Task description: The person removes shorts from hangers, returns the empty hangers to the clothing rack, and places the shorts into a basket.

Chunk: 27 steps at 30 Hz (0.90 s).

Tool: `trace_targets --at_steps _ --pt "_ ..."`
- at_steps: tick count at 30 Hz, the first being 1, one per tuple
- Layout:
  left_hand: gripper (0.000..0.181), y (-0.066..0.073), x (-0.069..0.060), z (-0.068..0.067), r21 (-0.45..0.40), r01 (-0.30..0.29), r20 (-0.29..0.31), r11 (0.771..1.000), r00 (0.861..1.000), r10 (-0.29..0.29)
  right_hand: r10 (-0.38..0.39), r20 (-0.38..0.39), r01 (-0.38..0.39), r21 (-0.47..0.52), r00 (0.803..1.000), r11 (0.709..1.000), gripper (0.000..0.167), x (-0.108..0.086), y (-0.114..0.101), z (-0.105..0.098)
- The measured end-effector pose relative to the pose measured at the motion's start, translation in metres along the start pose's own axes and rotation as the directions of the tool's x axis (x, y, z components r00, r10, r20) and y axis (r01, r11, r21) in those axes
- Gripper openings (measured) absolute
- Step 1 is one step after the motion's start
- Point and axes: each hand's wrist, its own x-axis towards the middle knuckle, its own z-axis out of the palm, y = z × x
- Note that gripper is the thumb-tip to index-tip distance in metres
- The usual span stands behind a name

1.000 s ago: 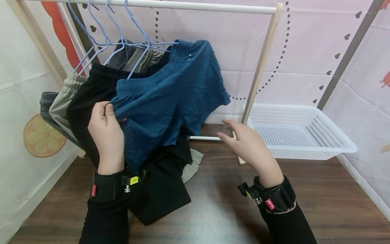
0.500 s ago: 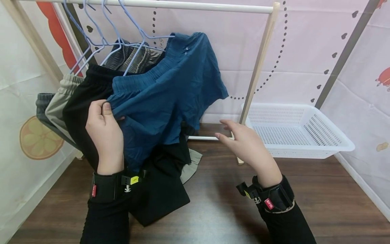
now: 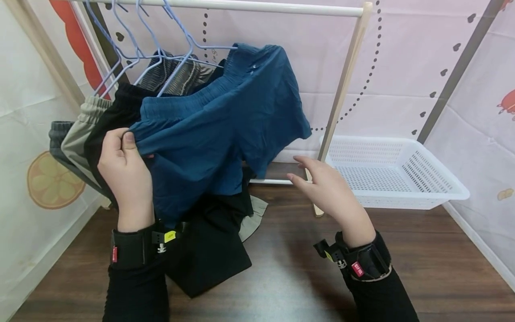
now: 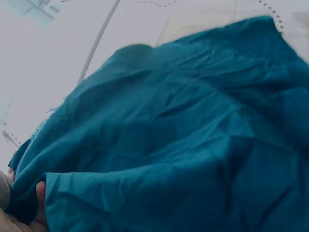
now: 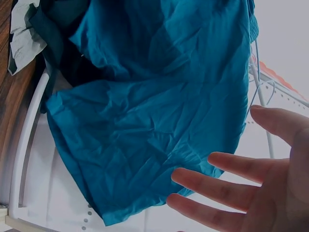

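Head view: the left hand (image 3: 126,181) pinches the blue shorts (image 3: 217,129) on their hanger (image 3: 187,53), and the right hand (image 3: 327,185) spreads its fingers (image 5: 215,186) wide nearby.

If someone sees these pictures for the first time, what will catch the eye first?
Probably the blue shorts, hanging in front of a black garment, their edge pinched by the left hand. Then the white basket, to the right of the pale post.

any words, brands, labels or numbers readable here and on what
None reads clearly.
Red tag on left wristband: too small.
Yellow label beside it: too small.
Red tag on right wristband: blurred.
Yellow label beside it: too small.
White mark on blue shorts: too small.
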Motion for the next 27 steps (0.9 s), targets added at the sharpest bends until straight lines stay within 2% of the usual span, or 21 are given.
trace_targets --at_steps 4,14,21,27 --pt "0.033 -0.003 0.004 -0.005 0.022 -0.014 -0.019 1.000 1.000 0.015 0.004 -0.009 -0.004 0.014 1.000 1.000 0.060 -0.001 0.001 -0.002" --pt "0.028 -0.014 0.016 -0.021 0.009 -0.030 -0.034 1.000 0.999 0.030 0.022 -0.058 -0.019 0.067 0.998 0.998 0.060 -0.002 0.006 -0.007" --pt "0.027 -0.017 0.019 -0.027 0.005 -0.037 0.017 0.999 0.999 0.037 0.025 -0.085 -0.017 0.092 0.996 0.996 0.062 -0.002 0.006 -0.008" --pt "0.028 -0.018 0.018 -0.030 -0.015 -0.044 0.077 0.999 0.996 0.045 0.046 -0.186 -0.019 0.141 0.982 0.990 0.060 -0.005 0.007 -0.008"
